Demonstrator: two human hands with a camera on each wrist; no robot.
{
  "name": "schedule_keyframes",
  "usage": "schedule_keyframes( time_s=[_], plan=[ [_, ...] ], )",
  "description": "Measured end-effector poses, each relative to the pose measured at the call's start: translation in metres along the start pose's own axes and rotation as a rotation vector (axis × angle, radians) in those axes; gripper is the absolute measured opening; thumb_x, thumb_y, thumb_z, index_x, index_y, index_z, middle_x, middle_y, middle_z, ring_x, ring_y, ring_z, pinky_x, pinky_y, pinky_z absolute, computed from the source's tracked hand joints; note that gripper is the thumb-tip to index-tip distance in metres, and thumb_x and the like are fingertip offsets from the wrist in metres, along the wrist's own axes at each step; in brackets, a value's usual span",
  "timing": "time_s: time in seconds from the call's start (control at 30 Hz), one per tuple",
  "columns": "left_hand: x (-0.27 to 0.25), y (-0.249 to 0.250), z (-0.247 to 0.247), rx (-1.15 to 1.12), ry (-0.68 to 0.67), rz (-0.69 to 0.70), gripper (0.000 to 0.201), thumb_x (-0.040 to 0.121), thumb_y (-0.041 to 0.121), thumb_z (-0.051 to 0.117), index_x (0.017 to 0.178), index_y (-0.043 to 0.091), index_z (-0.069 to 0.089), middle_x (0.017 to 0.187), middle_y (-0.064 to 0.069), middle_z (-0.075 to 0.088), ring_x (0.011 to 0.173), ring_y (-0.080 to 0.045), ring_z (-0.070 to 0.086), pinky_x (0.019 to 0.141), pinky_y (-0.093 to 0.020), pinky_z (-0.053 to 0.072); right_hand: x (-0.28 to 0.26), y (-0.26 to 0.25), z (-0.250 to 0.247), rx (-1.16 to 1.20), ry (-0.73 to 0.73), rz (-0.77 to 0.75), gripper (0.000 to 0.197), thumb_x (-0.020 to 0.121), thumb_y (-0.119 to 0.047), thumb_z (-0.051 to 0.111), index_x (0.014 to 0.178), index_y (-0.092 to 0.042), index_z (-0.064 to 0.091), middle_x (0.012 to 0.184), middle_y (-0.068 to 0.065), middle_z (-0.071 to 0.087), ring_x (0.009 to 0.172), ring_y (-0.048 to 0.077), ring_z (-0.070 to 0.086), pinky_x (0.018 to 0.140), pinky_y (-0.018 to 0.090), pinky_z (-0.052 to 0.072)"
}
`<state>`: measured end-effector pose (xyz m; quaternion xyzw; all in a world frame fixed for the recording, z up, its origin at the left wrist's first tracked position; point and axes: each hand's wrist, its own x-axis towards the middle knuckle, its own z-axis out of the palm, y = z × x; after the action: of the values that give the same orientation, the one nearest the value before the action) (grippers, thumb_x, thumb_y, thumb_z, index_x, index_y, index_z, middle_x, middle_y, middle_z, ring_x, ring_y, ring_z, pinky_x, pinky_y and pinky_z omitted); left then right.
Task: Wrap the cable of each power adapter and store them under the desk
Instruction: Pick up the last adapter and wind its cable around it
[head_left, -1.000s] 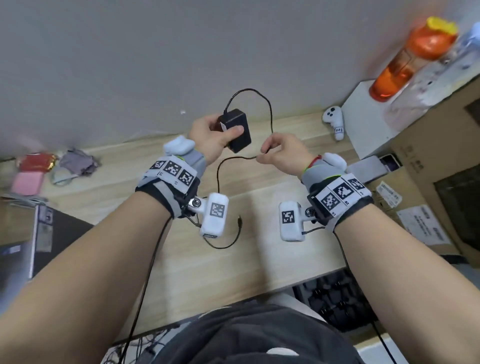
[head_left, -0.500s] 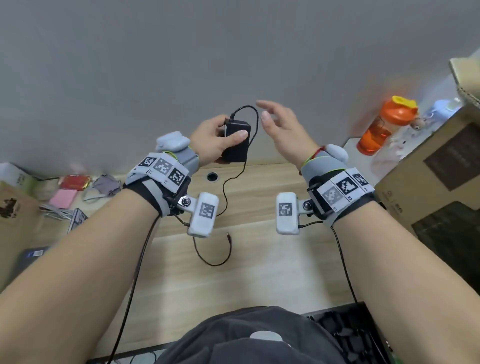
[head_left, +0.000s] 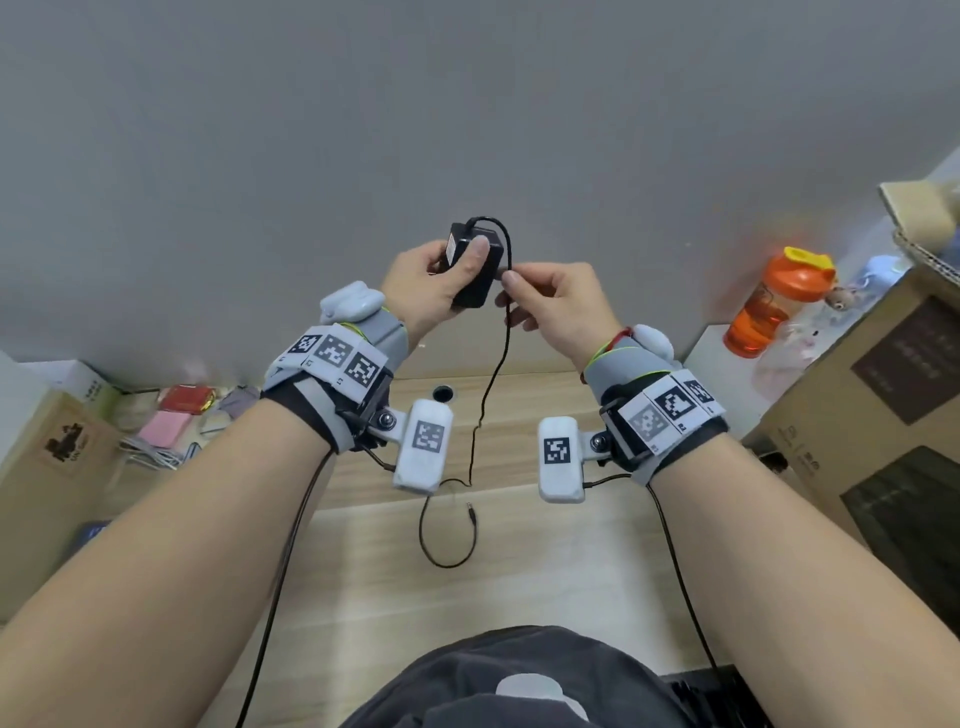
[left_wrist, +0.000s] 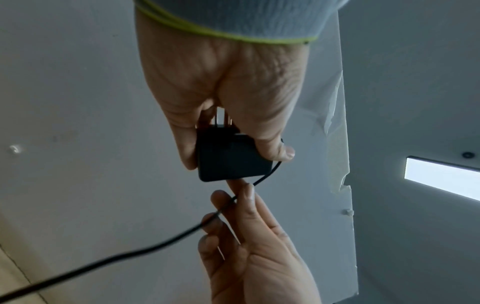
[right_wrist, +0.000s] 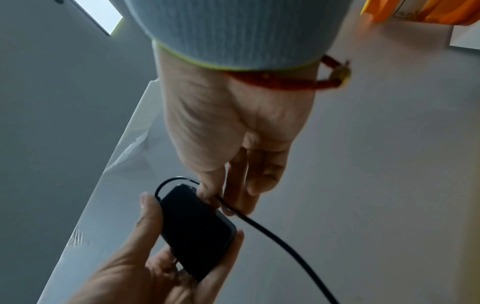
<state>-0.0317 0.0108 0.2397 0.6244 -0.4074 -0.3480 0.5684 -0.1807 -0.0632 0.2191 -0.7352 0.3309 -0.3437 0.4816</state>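
Up in the air, the black power adapter (head_left: 475, 267) sits gripped in the left hand (head_left: 421, 288). Right hand (head_left: 558, 306) fingers (left_wrist: 242, 197) pinch its cable (head_left: 491, 384), which hangs down to the tabletop (head_left: 519, 582).

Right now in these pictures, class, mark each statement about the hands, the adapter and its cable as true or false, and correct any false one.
1. The left hand holds the black power adapter above the desk. True.
2. The right hand rests flat on the desk. False: it is raised beside the adapter, its fingers pinching the cable.
3. The cable's plug end lies on the desk. True.
4. The cable is fully wound round the adapter. False: most of it hangs down loose to the desk.
5. The orange bottle stands on the person's left. False: it is on their right.
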Motion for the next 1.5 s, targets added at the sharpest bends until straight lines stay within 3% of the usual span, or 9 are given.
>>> schedule_keyframes(
  time_s=[0.27,0.43,0.57,0.77,0.83,0.93,1.1,1.27,1.5],
  plan=[
    [-0.008,0.015,0.003,-0.257,-0.147,-0.161,0.033,0.102,0.035,0.049,0.121,0.01,0.058,0.107,-0.009,0.066,0.099,-0.024,0.067,0.093,-0.038,0.054,0.002,-0.004,0.011,0.063,0.039,0.061,0.018,0.101,-0.014,0.051,0.1,-0.01,0.068,0.089,0.012,0.072,0.071,0.024,0.07,0.068,0.031,0.059],
    [-0.013,0.02,0.01,-0.27,-0.106,-0.208,0.027,0.105,0.03,0.041,0.117,0.013,0.057,0.101,-0.009,0.064,0.091,-0.027,0.066,0.09,-0.044,0.052,-0.004,-0.009,0.02,0.057,0.008,0.123,0.028,0.103,-0.012,0.041,0.109,-0.011,0.068,0.089,0.015,0.067,0.061,0.021,0.064,0.067,0.037,0.059],
    [-0.012,0.022,0.015,-0.262,-0.037,-0.214,0.035,0.106,0.026,0.037,0.139,0.017,0.044,0.109,-0.011,0.057,0.084,-0.023,0.059,0.076,-0.039,0.052,-0.015,-0.02,0.025,0.261,-0.121,0.197,0.024,0.102,-0.024,0.046,0.103,-0.011,0.066,0.09,0.007,0.062,0.067,0.022,0.058,0.071,0.037,0.054],
    [-0.008,0.024,0.017,-0.436,-0.037,-0.316,0.052,0.104,0.033,0.039,0.152,0.04,0.02,0.102,0.002,0.057,0.082,-0.017,0.059,0.083,-0.039,0.051,-0.016,-0.022,0.026,0.077,-0.133,0.056,0.025,0.091,-0.029,0.068,0.106,-0.01,0.062,0.086,0.009,0.054,0.053,0.013,0.044,0.05,0.025,0.038],
    [-0.005,0.021,0.011,-0.336,-0.086,-0.304,0.057,0.098,0.042,0.044,0.152,0.034,0.027,0.101,0.002,0.057,0.085,-0.018,0.056,0.072,-0.033,0.039,-0.014,-0.023,0.021,0.084,-0.113,0.093,0.025,0.088,-0.032,0.067,0.092,-0.008,0.064,0.077,0.009,0.05,0.051,0.016,0.037,0.047,0.027,0.03],
    [-0.001,0.022,-0.003,-0.067,-0.096,-0.187,0.069,0.087,0.052,0.06,0.147,0.025,0.039,0.124,0.003,0.056,0.113,-0.013,0.052,0.09,-0.037,0.039,-0.011,-0.025,0.012,0.217,-0.082,0.189,0.036,0.083,-0.043,0.056,0.084,-0.008,0.061,0.065,0.008,0.055,0.042,0.014,0.029,0.044,0.022,0.024],
    [0.002,0.021,-0.019,0.124,-0.258,-0.064,0.034,0.09,0.032,0.069,0.115,0.009,0.065,0.102,-0.01,0.068,0.09,-0.016,0.066,0.078,-0.028,0.057,-0.007,-0.031,0.007,0.341,-0.043,0.312,0.033,0.096,-0.046,0.046,0.084,-0.017,0.058,0.053,0.004,0.04,0.038,0.012,0.021,0.045,0.023,0.012],
    [0.006,0.021,-0.018,-0.048,-0.084,-0.035,0.033,0.095,0.024,0.064,0.115,-0.001,0.057,0.104,-0.014,0.063,0.094,-0.029,0.068,0.074,-0.031,0.061,-0.004,-0.024,0.006,0.193,-0.107,0.229,0.042,0.096,-0.053,0.051,0.084,-0.013,0.058,0.056,-0.005,0.022,0.045,0.009,0.016,0.041,0.02,0.013],
    [0.01,0.023,-0.027,-0.083,-0.038,-0.091,0.027,0.096,0.019,0.063,0.112,-0.001,0.056,0.107,-0.015,0.058,0.085,-0.028,0.066,0.064,-0.026,0.06,0.002,-0.019,-0.009,-0.024,-0.052,0.085,0.026,0.093,-0.028,0.066,0.107,-0.006,0.07,0.053,-0.02,0.058,0.042,-0.006,0.049,0.044,0.007,0.034]
  ],
)
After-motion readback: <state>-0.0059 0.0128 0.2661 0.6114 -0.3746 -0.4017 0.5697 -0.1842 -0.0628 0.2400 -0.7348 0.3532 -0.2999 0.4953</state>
